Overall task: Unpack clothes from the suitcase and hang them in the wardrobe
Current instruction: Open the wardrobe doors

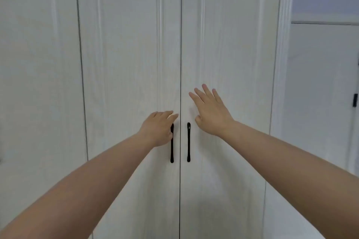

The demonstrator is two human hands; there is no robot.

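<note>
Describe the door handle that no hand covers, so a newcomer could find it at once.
Start at the white wardrobe and follow the dark seam where its two middle doors meet. Just right of that seam, about mid-height, hangs a slim black vertical handle. Unlike its twin left of the seam, partly covered by the left hand, it shows in full, below the spread right hand.

Domestic interior, most likely a bedroom. Evidence: a tall built-in wardrobe [128,64] with white wood-grain panelled doors, closed, meeting at a central seam directly ahead of both grips. Slim black vertical handles [188,141] flank the seam. To the right of the right grip, a further white cabinet door [320,83] carries matching black hardware.
</note>
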